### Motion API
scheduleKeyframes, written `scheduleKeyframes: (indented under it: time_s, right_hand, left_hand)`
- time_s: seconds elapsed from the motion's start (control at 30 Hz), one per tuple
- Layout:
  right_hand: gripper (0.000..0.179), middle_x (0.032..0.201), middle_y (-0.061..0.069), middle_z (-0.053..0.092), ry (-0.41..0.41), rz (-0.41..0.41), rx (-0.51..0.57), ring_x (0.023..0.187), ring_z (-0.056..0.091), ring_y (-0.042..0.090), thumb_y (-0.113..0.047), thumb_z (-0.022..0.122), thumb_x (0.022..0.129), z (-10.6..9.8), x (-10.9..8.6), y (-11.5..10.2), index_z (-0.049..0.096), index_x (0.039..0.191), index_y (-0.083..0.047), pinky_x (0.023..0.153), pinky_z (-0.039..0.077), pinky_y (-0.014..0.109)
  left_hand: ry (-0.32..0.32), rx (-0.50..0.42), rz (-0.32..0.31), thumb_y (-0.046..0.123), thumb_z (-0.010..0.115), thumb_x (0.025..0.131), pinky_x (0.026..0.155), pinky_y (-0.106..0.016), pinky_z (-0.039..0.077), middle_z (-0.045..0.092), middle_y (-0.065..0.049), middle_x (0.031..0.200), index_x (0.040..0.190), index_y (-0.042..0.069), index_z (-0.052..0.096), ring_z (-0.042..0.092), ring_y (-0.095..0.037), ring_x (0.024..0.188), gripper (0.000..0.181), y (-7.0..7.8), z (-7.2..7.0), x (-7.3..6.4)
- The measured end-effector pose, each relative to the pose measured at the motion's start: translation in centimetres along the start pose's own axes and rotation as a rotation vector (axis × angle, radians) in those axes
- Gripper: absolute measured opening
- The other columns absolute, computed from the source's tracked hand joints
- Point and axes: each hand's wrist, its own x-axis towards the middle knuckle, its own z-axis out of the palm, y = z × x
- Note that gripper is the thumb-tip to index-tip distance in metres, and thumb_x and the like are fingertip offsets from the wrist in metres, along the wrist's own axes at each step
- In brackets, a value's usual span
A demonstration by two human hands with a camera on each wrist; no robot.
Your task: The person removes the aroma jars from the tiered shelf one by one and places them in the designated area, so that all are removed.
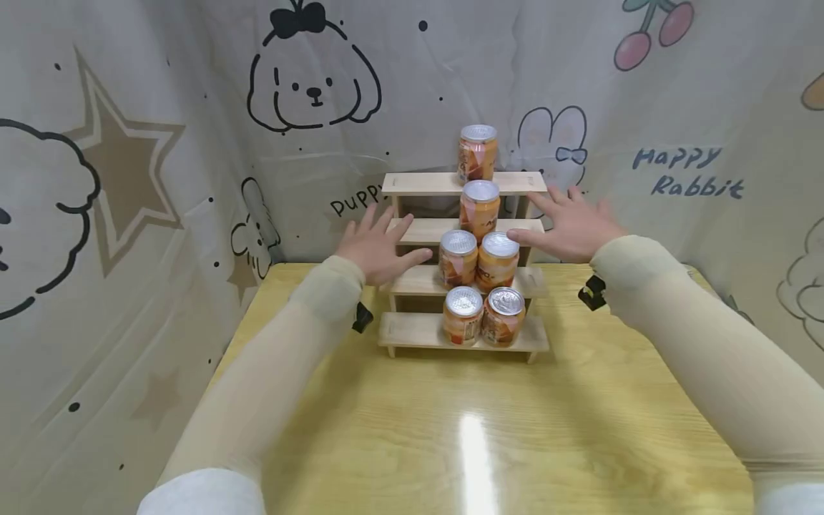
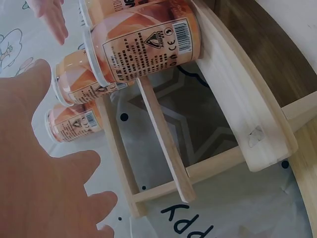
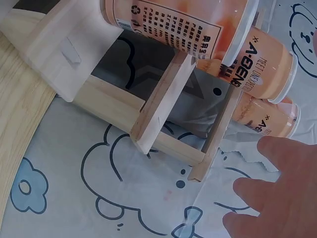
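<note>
- Cans, six in all, upright on a four-step wooden shelf on the table, grouped a little to the right of its middle.
- Top can and second-step can each alone on a step; third-step pair and lowest pair side by side.
- Left hand near the left side of the shelf, fingers spread, grasping nothing, thumb pointing toward the third-step pair.
- Right hand near the right ends of the upper steps, likewise spread and free of any load; cannot tell from the head view whether touching the wood.
- Step in hand, by the look of it: careful handling around the shelf from both sides.
- Mind both thumbs, close to the third-step pair in the head view; swing wide to avoid clipping a rim.
- For straightening a can, pinch low around the body and slide gently, with the free hand steadying the shelf.
- Watch the front edges: seemingly little spare depth on each step, hence a likely topple from one forward nudge.
- Avoid leaning on either end of the shelf; probably light and easy to shift.
</note>
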Motion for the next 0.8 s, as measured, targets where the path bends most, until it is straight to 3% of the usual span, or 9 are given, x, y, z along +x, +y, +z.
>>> scheduleKeyframes:
  time_s: [0.23, 0.33, 0.47, 0.53, 0.67, 0.8]
  right_hand:
    - [0.112, 0.167, 0.020, -0.005, 0.020, 0.012, 0.032, 0.149, -0.007, 0.053, -0.091, 0.032, 0.083, 0.5, 0.1, -0.1, 0.008, 0.164, -0.018, 0.109, -0.008, 0.078]
    - [0.113, 0.167, 0.021, 0.000, 0.036, 0.017, 0.047, 0.150, -0.003, 0.052, -0.091, 0.034, 0.083, 0.1, 0.4, -0.4, 0.009, 0.164, -0.016, 0.110, -0.005, 0.077]
    - [0.115, 0.166, 0.023, 0.011, 0.057, 0.013, 0.122, 0.149, 0.013, 0.051, -0.088, 0.041, 0.083, -0.8, 1.3, -0.9, 0.008, 0.164, -0.013, 0.115, 0.010, 0.073]
    - [0.114, 0.165, 0.024, 0.017, 0.078, 0.019, 0.186, 0.147, 0.020, 0.050, -0.086, 0.043, 0.085, -1.6, 1.8, -0.9, 0.009, 0.164, -0.011, 0.114, 0.019, 0.070]
    - [0.111, 0.161, 0.027, 0.026, 0.119, 0.063, 0.295, 0.142, 0.031, 0.051, -0.083, 0.044, 0.086, -3.0, 2.8, -1.0, 0.013, 0.163, -0.010, 0.110, 0.030, 0.068]
    - [0.109, 0.157, 0.026, 0.035, 0.127, 0.107, 0.350, 0.137, 0.040, 0.049, -0.083, 0.044, 0.086, -3.6, 4.0, -1.5, 0.016, 0.163, -0.011, 0.106, 0.038, 0.066]
  left_hand:
    - [-0.010, -0.044, 0.032, 0.082, 0.026, 0.093, 0.122, -0.058, -0.001, -0.003, -0.007, 0.170, 0.164, 0.030, 0.006, -0.015, -0.033, 0.153, 0.090, -0.5, 1.0, -0.6]
    - [0.005, -0.069, 0.059, 0.078, 0.035, 0.094, 0.123, -0.057, 0.007, 0.007, -0.012, 0.169, 0.164, 0.021, 0.013, -0.002, -0.036, 0.154, 0.093, -1.6, 2.0, -0.9]
    - [-0.034, -0.213, 0.050, 0.072, 0.050, 0.093, 0.113, -0.054, 0.037, 0.038, -0.022, 0.150, 0.151, 0.002, 0.034, 0.038, -0.037, 0.137, 0.092, -4.4, 4.4, -2.2]
    - [-0.074, -0.288, 0.043, 0.066, 0.055, 0.094, 0.103, -0.049, 0.045, 0.047, -0.021, 0.135, 0.139, -0.002, 0.042, 0.048, -0.032, 0.121, 0.083, -5.9, 5.7, -2.9]
    - [-0.128, -0.305, 0.061, 0.056, 0.057, 0.098, 0.105, -0.050, 0.044, 0.054, -0.022, 0.136, 0.141, -0.002, 0.046, 0.052, -0.034, 0.124, 0.074, -7.8, 8.9, -3.5]
    - [-0.148, -0.318, 0.044, 0.056, 0.055, 0.099, 0.114, -0.052, 0.035, 0.047, -0.018, 0.150, 0.155, 0.003, 0.036, 0.040, -0.037, 0.141, 0.079, -7.8, 12.1, -3.7]
